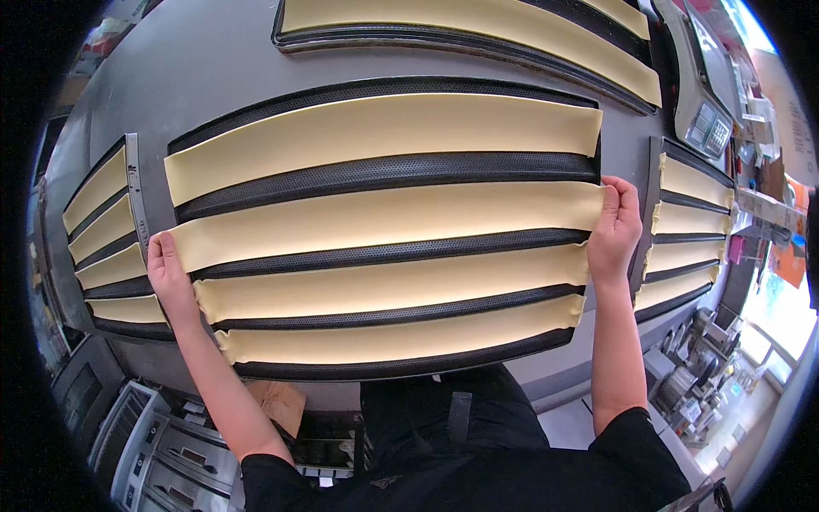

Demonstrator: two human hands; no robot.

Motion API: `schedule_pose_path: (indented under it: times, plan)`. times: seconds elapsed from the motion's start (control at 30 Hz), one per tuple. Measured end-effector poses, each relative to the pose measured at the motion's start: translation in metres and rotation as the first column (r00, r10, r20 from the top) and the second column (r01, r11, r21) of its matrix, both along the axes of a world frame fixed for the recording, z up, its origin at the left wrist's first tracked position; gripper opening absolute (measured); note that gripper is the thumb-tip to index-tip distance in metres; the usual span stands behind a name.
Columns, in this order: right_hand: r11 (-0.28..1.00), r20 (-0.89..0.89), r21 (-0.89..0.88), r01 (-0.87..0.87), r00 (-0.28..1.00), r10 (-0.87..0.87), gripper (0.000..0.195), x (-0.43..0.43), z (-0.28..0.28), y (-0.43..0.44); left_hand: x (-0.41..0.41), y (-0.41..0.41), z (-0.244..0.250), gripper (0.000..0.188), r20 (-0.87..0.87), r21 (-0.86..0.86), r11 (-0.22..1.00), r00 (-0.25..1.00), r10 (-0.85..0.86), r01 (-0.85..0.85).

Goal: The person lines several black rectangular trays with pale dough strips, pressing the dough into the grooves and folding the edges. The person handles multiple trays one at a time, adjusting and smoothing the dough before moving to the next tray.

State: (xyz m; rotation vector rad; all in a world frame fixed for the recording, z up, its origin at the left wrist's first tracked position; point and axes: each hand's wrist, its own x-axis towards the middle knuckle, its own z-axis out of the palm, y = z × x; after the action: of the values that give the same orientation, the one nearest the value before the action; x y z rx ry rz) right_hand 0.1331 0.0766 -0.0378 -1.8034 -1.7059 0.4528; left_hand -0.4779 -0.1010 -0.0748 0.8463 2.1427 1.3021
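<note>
A black perforated baguette tray (384,173) lies before me with several long pale dough strips in its channels. My left hand (171,275) pinches the left end of the second strip from the far side (384,217), and my right hand (614,233) pinches its right end. The farthest strip (384,128) lies flat, its ends reaching the tray's ends. In the two nearer channels, the third strip (397,285) and the nearest strip (397,333) have bunched, wrinkled ends.
Similar dough-lined trays lie on the left (131,185), on the right (652,185) and at the far side (461,38) of the grey worktop (192,70). A digital scale (707,125) stands at the far right. A cardboard piece (281,403) is below the worktop edge.
</note>
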Motion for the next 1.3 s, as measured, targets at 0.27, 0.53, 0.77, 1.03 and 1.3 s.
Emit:
schedule_pose_path:
  times: [0.27, 0.53, 0.77, 1.03, 1.3]
  plan:
    - [0.999, -0.023, -0.028, 0.027, 0.999, -0.028, 0.021, 0.008, 0.0, 0.004, -0.015, -0.006, 0.002, 0.024, 0.237, 0.103, 0.994, 0.971, 0.002, -0.027]
    - [1.0, 0.001, -0.006, 0.005, 1.0, -0.005, 0.021, 0.017, -0.004, 0.004, -0.028, -0.006, -0.006, 0.029, 0.028, -0.038, 0.998, 0.999, -0.045, 0.046]
    - [0.996, -0.04, -0.083, 0.039, 0.998, -0.042, 0.028, 0.018, -0.004, 0.004, -0.036, -0.015, 0.001, 0.043, -0.487, -0.25, 0.967, 0.87, -0.076, -0.055]
    - [0.957, -0.334, -0.291, 0.006, 0.936, -0.107, 0.02, 0.028, 0.003, -0.017, 0.188, 0.064, 0.081, 0.012, -0.551, -0.068, 0.928, 0.761, -0.342, 0.367]
    - [0.967, -0.284, -0.252, 0.037, 0.952, -0.111, 0.011, 0.016, 0.032, -0.019, 0.414, 0.201, 0.069, 0.024, -0.26, 0.162, 0.435, 0.464, -0.847, 0.886]
